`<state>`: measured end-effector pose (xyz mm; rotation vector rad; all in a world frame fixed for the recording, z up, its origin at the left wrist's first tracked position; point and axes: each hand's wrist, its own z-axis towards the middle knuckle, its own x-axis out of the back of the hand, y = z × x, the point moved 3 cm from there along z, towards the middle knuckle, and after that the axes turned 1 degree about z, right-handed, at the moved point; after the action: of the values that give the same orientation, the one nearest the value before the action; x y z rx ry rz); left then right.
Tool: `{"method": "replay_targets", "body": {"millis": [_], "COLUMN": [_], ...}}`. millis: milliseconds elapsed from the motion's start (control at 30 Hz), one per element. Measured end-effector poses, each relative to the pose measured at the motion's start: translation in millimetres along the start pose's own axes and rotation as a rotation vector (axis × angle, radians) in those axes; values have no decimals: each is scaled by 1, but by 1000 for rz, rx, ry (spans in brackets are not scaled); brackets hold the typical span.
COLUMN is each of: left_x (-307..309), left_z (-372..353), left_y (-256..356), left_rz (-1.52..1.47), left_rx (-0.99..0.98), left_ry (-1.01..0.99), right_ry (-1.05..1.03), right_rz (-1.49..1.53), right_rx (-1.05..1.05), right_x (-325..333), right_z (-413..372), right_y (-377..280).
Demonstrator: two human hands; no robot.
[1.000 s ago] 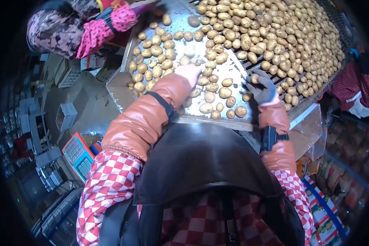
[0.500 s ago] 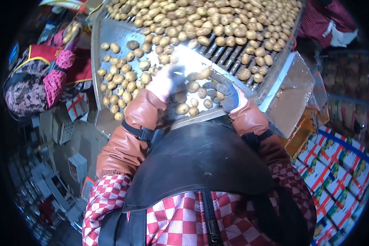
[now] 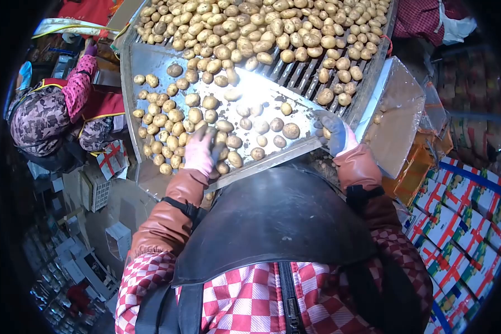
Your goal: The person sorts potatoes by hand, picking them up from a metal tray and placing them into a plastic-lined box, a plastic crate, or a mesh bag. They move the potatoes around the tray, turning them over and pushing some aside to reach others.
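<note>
While your left hand [image 3: 202, 151] spreads, ungripping, over potatoes [image 3: 224, 126], your right hand [image 3: 335, 133] grasps one potato [image 3: 326, 133] beside the tray [image 3: 270, 158]. Slackening could drop it.

A metal tray [image 3: 155, 60] fills the upper centre of the frame, loose potatoes [image 3: 291, 131] crowding its left side and thinning rightward. Above it, a slatted rack [image 3: 295, 76] carries a dense potato heap [image 3: 254, 34].
</note>
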<state>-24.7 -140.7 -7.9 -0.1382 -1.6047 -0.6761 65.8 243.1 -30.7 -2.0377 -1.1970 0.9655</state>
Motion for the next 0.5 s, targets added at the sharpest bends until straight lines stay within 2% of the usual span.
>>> {"method": "replay_targets", "body": {"millis": [67, 100, 167, 200, 267, 300, 333, 367, 433, 500], "left_x": [-7, -7, 7, -1, 3, -10, -23, -18, -42, -15], "left_z": [-2, 3, 29, 44, 74, 84, 88, 90, 60, 60], "left_y": [-8, -5, 25, 25, 48, 47, 52, 79, 96, 93], "left_rz": [49, -29, -68, -114, -183, -166, -57, 29, 183, -109], "left_rx": [156, 144, 3, -53, -61, -94, -134, -109, -414, -365], "left_ry": [100, 198, 288, 287, 170, 185, 249, -12, -62, -172], "right_ry": [145, 145, 193, 186, 194, 167, 144, 131, -41, -104], "right_rz": [-249, -247, -508, -1032, -1275, -1368, -1369, -1368, -1447, -1039], "right_rx": [-42, -46, 96, 178, 149, 140, 176, 182, 179, 118], "right_x": [-11, -5, 11, -31, -71, -86, -87, -90, -93, -81], "right_z": [-2, 19, 73, 42, 46, 46, 60, 66, 74, 77], "right_y": [-15, 3, 52, 16, 1, -9, -1, -4, -10, -6]}}
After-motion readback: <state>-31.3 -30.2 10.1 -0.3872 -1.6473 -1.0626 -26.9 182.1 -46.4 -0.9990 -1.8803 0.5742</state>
